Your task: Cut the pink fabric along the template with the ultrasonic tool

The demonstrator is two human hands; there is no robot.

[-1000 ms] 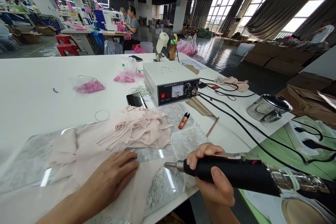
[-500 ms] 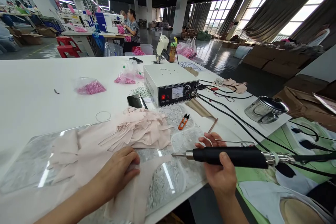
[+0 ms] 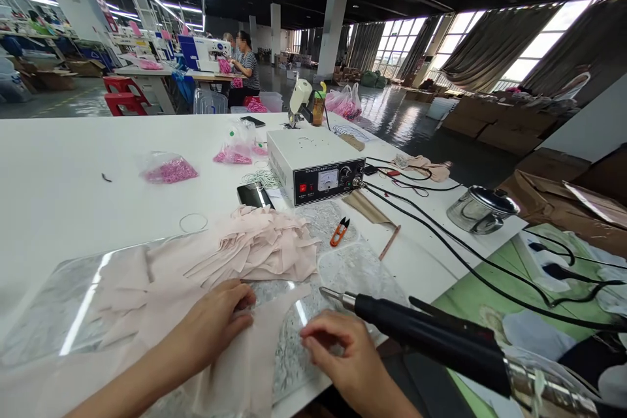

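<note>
My left hand lies on pale pink fabric with its fingers curled over the cloth, and what it grips is hard to see. A narrow end of the fabric reaches right from beside it. My right hand hovers over the marbled mat, thumb and index finger close together; anything between them is too small to make out. The black handheld tool with a metal tip slants just above and right of that hand, which is not gripping its body.
Behind the fabric stand a white control box, orange thread snips and a phone. Bags of pink pieces sit at left. Black cables run right, past a lidded glass pot. A person sits at a sewing machine.
My right hand has let go of the black tool and moved left and down, closer to the fabric end. The tool now slants downward to the right. My left hand is almost where it was.
</note>
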